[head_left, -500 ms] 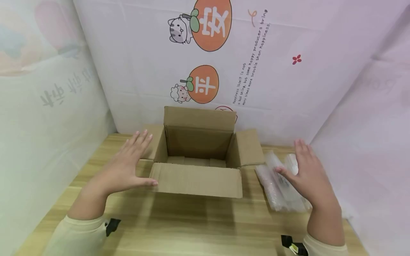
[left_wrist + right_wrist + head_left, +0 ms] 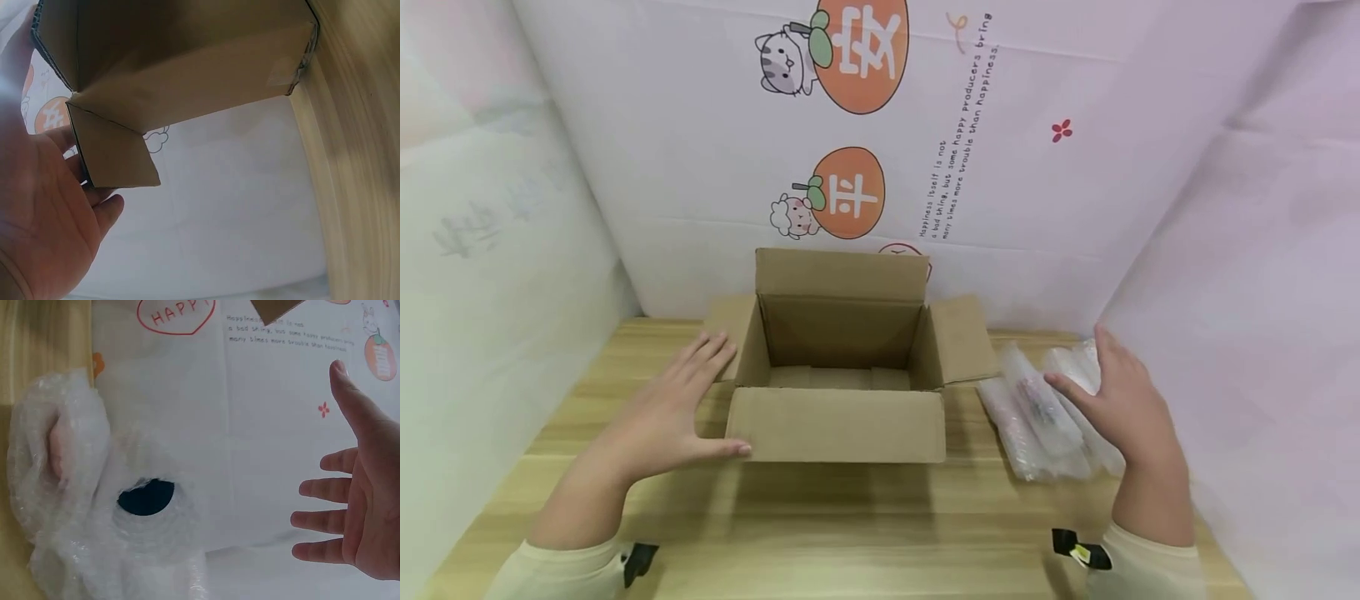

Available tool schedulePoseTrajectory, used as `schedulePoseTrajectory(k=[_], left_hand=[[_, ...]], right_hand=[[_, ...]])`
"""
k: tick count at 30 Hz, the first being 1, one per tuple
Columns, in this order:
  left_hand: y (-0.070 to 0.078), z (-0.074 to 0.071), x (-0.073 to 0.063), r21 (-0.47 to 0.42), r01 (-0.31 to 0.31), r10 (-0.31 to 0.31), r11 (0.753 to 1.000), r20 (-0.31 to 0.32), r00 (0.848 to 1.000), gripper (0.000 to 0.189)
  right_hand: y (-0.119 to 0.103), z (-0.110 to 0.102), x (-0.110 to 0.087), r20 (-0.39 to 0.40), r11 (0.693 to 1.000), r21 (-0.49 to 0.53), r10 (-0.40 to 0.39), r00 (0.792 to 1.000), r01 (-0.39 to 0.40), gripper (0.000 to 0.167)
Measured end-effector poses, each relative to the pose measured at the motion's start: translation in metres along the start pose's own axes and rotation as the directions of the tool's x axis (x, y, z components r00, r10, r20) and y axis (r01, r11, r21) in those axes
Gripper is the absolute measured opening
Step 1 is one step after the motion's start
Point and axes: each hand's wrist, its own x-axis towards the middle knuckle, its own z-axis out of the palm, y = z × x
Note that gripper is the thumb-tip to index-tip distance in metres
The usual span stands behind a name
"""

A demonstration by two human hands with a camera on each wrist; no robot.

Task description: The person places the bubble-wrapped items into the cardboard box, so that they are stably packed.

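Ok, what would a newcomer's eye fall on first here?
Probably the open cardboard box toward the back of the wooden table. Behind it, orange fruit drawings stand out on the white backdrop. The left hand is at the box's left side, the right hand near bubble-wrapped packages to the right.

An opened cardboard box [image 2: 837,425] stands between the left hand [image 2: 662,419] and the right hand [image 2: 1126,408]. Bubble-wrapped items [image 2: 1043,417] lie near the right hand, partly hidden by it.
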Motion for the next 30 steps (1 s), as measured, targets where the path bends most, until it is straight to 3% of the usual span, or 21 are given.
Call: schedulePoseTrajectory(k=[13,30], left_hand=[[0.004,0.002,-0.002,-0.06,0.007,-0.008,0.998,-0.011,1.0,0.122],[0.005,0.006,-0.002,-0.079,0.021,-0.022,0.997,-0.023,0.999,0.121]], right_hand=[[0.01,0.047,0.019,0.176,0.994,-0.08,0.088,0.98,-0.075,0.107],[0.016,0.076,0.025,0.264,0.983,-0.149,0.141,0.954,-0.105,0.1]])
